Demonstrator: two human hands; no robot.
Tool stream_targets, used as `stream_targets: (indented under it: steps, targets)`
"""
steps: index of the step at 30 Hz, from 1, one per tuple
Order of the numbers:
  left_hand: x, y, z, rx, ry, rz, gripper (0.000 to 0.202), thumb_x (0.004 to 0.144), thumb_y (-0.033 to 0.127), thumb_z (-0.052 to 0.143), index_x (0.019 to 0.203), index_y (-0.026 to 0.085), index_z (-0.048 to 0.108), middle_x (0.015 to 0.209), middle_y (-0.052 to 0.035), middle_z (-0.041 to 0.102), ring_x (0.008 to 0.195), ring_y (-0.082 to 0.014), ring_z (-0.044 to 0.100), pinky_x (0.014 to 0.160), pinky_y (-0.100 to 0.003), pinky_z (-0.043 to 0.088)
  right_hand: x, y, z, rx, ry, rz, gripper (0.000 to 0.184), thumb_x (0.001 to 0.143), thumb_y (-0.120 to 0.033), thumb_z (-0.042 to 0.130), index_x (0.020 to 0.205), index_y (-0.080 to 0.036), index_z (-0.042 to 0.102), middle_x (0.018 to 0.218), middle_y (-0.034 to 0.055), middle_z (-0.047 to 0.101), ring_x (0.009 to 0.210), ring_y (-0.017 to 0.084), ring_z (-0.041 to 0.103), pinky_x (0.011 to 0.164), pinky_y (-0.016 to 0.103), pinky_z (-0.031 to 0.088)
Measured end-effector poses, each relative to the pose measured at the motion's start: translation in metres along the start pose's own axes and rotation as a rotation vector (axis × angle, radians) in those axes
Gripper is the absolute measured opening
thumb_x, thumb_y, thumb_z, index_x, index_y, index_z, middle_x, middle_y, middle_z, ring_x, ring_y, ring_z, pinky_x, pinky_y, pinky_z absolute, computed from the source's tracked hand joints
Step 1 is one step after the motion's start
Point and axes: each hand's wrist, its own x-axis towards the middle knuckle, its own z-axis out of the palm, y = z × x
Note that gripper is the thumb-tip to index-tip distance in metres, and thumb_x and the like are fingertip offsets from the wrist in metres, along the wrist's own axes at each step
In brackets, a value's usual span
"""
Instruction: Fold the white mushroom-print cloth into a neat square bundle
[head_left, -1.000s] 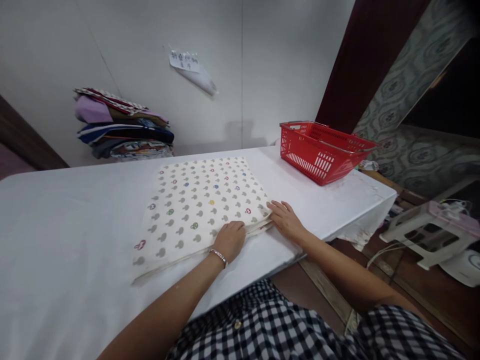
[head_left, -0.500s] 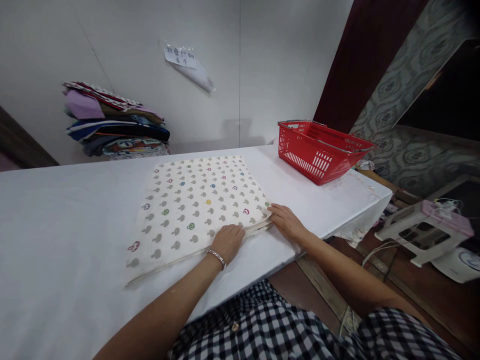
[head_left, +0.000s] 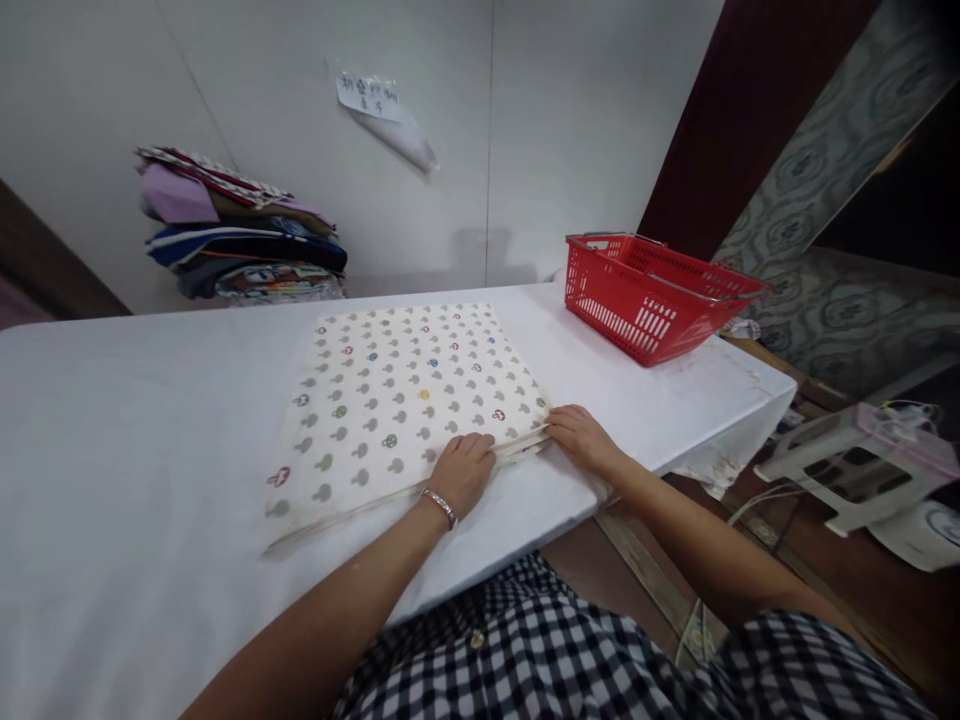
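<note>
A folded cream cloth printed with grey and coloured mushrooms lies on the white-covered table. Its layers show along the near edge. My left hand, with a bracelet at the wrist, rests on the middle of that edge, fingers lying flat over the top layer and its thumb mostly hidden. At the near right corner, my right hand has its fingers closed on the cloth; the fingertips are partly out of sight.
A red plastic basket stands at the table's right end. Several folded fabrics form a stack at the back left, against the wall. A white table cover reaches over the front edge. A plastic stool stands on the floor at right.
The view has shifted slightly, so things appear a little further right and higher. Both hands keep about the same places on the cloth's near edge and corner.
</note>
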Motion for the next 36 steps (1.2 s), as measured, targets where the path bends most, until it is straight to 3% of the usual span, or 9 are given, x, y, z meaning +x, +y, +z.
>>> stream_targets:
  steps: [9,15,19,25,28,32,36]
  targets:
    - [0.001,0.0,-0.001,-0.046,-0.027,-0.015,0.018,0.086,0.011,0.046,0.083,0.019,0.061,0.102,-0.007,0.06,0.095,-0.0205,0.051,0.082,-0.037,0.039,0.001,0.002,0.0,-0.024,-0.059,-0.022,0.022,0.091,-0.016,0.042,0.088,-0.019,0.064,0.097,0.0078,0.067,0.099,0.02,0.056,0.089,0.039,0.04]
    - [0.002,0.0,-0.001,-0.046,-0.008,-0.018,0.021,0.087,0.011,0.043,0.086,0.019,0.062,0.112,-0.0077,0.059,0.099,-0.0215,0.05,0.082,-0.038,0.039,-0.001,0.0,0.0,-0.043,-0.032,0.01,0.021,0.091,-0.018,0.043,0.086,-0.017,0.063,0.119,0.0107,0.059,0.117,0.024,0.046,0.091,0.041,0.04]
    - [0.008,0.001,0.0,-0.041,-0.051,0.006,0.023,0.088,0.011,0.041,0.09,0.02,0.062,0.112,-0.0083,0.058,0.1,-0.0217,0.05,0.084,-0.039,0.039,0.0,-0.001,-0.001,-0.051,-0.049,0.017,0.022,0.091,-0.018,0.042,0.084,-0.018,0.063,0.119,0.0091,0.058,0.118,0.023,0.045,0.092,0.04,0.041]
    - [0.022,0.007,-0.002,-0.041,-0.091,0.047,0.018,0.089,0.016,0.043,0.087,0.018,0.061,0.098,-0.0074,0.06,0.095,-0.0217,0.052,0.082,-0.037,0.04,0.001,-0.001,0.0,-0.057,-0.055,0.027,0.023,0.092,-0.02,0.042,0.083,-0.019,0.064,0.121,0.0069,0.058,0.12,0.022,0.045,0.093,0.04,0.043]
    - [0.025,0.01,-0.004,-0.131,-0.122,-0.026,0.016,0.089,0.027,0.048,0.085,0.017,0.06,0.094,-0.0067,0.061,0.091,-0.0207,0.054,0.079,-0.035,0.042,0.0,-0.001,0.0,-0.047,-0.054,0.041,0.021,0.09,-0.017,0.044,0.085,-0.02,0.064,0.123,0.0074,0.057,0.121,0.022,0.044,0.094,0.041,0.043]
    - [0.026,0.012,-0.007,-0.243,-0.179,-0.117,0.021,0.091,0.029,0.043,0.085,0.018,0.06,0.087,-0.0047,0.063,0.084,-0.0183,0.057,0.074,-0.031,0.043,-0.002,-0.002,-0.001,-0.036,-0.056,0.054,0.02,0.089,-0.014,0.046,0.086,-0.019,0.065,0.122,0.0083,0.058,0.121,0.022,0.045,0.095,0.04,0.042]
    - [0.029,-0.002,-0.012,-0.346,-0.238,-0.319,0.029,0.094,0.033,0.032,0.098,0.022,0.058,0.078,-0.0011,0.066,0.073,-0.0168,0.061,0.065,-0.028,0.044,-0.003,-0.002,0.001,-0.024,-0.047,0.033,0.021,0.089,-0.013,0.045,0.087,-0.019,0.065,0.116,0.0083,0.061,0.117,0.022,0.049,0.092,0.04,0.045]
